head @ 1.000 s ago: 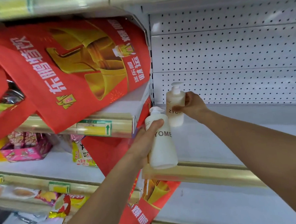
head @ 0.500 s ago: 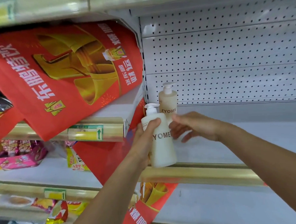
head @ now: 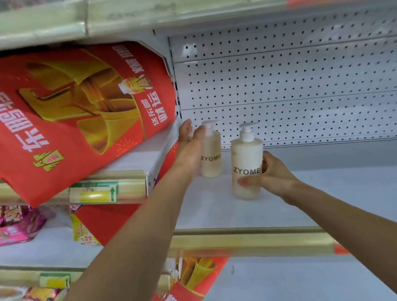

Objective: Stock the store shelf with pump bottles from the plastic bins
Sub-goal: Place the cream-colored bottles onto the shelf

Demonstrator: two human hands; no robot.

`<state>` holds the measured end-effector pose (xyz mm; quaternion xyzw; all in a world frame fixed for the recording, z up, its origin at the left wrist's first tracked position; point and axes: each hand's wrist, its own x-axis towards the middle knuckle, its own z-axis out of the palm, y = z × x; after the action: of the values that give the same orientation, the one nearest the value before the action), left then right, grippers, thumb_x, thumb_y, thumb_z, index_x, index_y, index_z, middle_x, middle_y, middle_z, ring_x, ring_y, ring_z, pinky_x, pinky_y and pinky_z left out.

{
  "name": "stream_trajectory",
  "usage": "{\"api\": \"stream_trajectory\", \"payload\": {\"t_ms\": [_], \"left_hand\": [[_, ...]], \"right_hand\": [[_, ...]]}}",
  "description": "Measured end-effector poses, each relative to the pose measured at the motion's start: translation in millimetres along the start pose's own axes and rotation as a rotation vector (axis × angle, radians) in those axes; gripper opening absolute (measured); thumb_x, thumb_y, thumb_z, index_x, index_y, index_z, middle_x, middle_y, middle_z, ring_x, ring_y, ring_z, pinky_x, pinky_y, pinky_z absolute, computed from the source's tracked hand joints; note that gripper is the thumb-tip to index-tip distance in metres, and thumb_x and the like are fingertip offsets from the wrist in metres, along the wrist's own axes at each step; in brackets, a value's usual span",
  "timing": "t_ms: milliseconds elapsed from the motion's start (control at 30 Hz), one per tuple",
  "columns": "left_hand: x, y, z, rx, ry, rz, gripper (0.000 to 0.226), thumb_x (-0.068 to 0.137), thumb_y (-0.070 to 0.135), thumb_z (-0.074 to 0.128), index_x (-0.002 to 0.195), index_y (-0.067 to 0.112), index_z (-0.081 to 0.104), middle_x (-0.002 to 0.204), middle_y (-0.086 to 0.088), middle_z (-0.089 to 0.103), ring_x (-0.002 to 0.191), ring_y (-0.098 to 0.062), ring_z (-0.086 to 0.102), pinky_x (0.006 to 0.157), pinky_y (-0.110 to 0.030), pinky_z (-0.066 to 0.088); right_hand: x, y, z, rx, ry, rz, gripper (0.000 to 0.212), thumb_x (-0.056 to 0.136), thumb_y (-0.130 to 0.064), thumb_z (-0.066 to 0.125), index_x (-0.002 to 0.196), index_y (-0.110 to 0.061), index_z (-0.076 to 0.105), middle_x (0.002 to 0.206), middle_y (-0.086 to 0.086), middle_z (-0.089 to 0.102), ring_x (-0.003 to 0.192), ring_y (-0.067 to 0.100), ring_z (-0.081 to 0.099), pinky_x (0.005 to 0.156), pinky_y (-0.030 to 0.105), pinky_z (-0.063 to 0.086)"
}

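While right grip [head: 274, 176] clasps front bottle [head: 247, 152], upright, spout rightward, left grip [head: 188, 148] flat-fingered beside rear bottle [head: 212, 147].

Free: shelf board [head: 333, 189] lay open to the right of my right grip [head: 271, 177]. Left: red banner [head: 80, 115] crowded my left grip [head: 188, 148]. Back: pegboard wall [head: 304, 80] closed the bay. Obstacles: rear pump bottle [head: 213, 158] and front pump bottle [head: 246, 161] stood apart, narrow gap between.

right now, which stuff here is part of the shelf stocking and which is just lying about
Job: nearer cream plastic pump bottle, farther cream pump bottle, white metal shelf.
Lying about: red and gold printed bag, pink snack packs, yellow shelf tag.
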<state>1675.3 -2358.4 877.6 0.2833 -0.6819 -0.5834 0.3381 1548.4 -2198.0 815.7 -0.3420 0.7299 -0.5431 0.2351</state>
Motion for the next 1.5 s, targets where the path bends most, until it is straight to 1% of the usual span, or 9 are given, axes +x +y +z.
{"api": "stream_trajectory", "payload": {"t_ms": [100, 233, 367, 533, 700, 900, 1167, 1300, 1500], "left_hand": [[30, -10, 7, 0.162, -0.021, -0.007, 0.067, 0.097, 0.039, 0.054, 0.154, 0.027, 0.019, 0.160, 0.004, 0.024, 0.144, -0.017, 0.030, 0.110, -0.029, 0.028], [57, -23, 13, 0.312, -0.046, -0.040, 0.084, 0.087, 0.042, 0.068, 0.153, 0.020, 0.022, 0.159, 0.000, 0.027, 0.144, -0.020, 0.031, 0.108, -0.030, 0.029], [68, -30, 17, 0.408, -0.048, 0.001, 0.054, 0.080, 0.031, 0.077, 0.128, 0.019, 0.055, 0.125, 0.000, 0.061, 0.118, -0.022, 0.058, 0.097, -0.037, 0.048], [69, -27, 24, 0.482, -0.015, 0.037, 0.041, 0.078, 0.031, 0.076, 0.115, 0.019, 0.063, 0.114, -0.001, 0.068, 0.104, -0.022, 0.064, 0.092, -0.040, 0.052], [68, -25, 31, 0.457, -0.028, 0.042, 0.045, 0.079, 0.033, 0.075, 0.120, 0.018, 0.061, 0.117, -0.001, 0.066, 0.106, -0.022, 0.063, 0.094, -0.041, 0.051], [66, -25, 32, 0.455, -0.016, 0.048, 0.053, 0.080, 0.034, 0.076, 0.125, 0.016, 0.056, 0.124, -0.001, 0.061, 0.110, -0.021, 0.059, 0.096, -0.040, 0.049], [66, -25, 33, 0.464, -0.048, 0.037, 0.061, 0.081, 0.038, 0.074, 0.133, 0.016, 0.050, 0.130, 0.000, 0.056, 0.113, -0.021, 0.057, 0.092, -0.038, 0.049], [63, -27, 31, 0.517, -0.056, 0.048, 0.073, 0.083, 0.043, 0.072, 0.142, 0.015, 0.040, 0.142, -0.003, 0.044, 0.125, -0.023, 0.051, 0.094, -0.033, 0.044], [14, -35, 14, 0.889, -0.026, 0.283, 0.080, 0.084, 0.047, 0.066, 0.148, 0.016, 0.028, 0.148, -0.007, 0.032, 0.136, -0.029, 0.032, 0.110, -0.044, 0.034]], "right_hand": [[18, 11, -2, -0.001, 0.047, 0.026, 0.071, 0.058, -0.017, 0.090, 0.116, -0.023, 0.048, 0.104, -0.004, 0.065, 0.092, 0.009, 0.064, 0.066, 0.023, 0.049], [39, 22, -1, -0.018, 0.087, 0.027, 0.075, 0.056, -0.019, 0.091, 0.116, -0.023, 0.047, 0.104, -0.003, 0.063, 0.093, 0.011, 0.062, 0.067, 0.025, 0.048], [58, 26, -2, -0.043, 0.095, -0.008, 0.075, 0.057, -0.018, 0.091, 0.118, -0.021, 0.047, 0.106, -0.002, 0.063, 0.097, 0.015, 0.062, 0.076, 0.031, 0.051], [82, 24, -4, -0.071, 0.082, 0.003, 0.074, 0.060, -0.016, 0.088, 0.121, -0.021, 0.047, 0.112, 0.000, 0.063, 0.105, 0.020, 0.060, 0.091, 0.041, 0.051], [99, 19, -6, -0.109, 0.018, 0.012, 0.076, 0.060, -0.013, 0.089, 0.124, -0.020, 0.047, 0.115, 0.000, 0.063, 0.109, 0.021, 0.058, 0.095, 0.044, 0.049], [102, 16, -8, -0.119, -0.035, -0.019, 0.072, 0.060, -0.009, 0.088, 0.121, -0.020, 0.049, 0.108, -0.004, 0.065, 0.103, 0.014, 0.061, 0.078, 0.027, 0.046], [103, 12, -4, -0.136, -0.058, -0.004, 0.075, 0.063, -0.005, 0.086, 0.127, -0.015, 0.048, 0.115, 0.002, 0.065, 0.110, 0.021, 0.059, 0.092, 0.036, 0.047], [97, 7, -1, -0.289, -0.032, 0.048, 0.073, 0.069, -0.020, 0.083, 0.130, -0.012, 0.044, 0.122, 0.005, 0.059, 0.117, 0.024, 0.054, 0.099, 0.044, 0.046], [41, -13, 4, -0.873, 0.214, -0.073, 0.067, 0.085, -0.043, 0.062, 0.139, -0.015, 0.033, 0.132, 0.004, 0.046, 0.124, 0.024, 0.046, 0.081, 0.037, 0.041]]}}
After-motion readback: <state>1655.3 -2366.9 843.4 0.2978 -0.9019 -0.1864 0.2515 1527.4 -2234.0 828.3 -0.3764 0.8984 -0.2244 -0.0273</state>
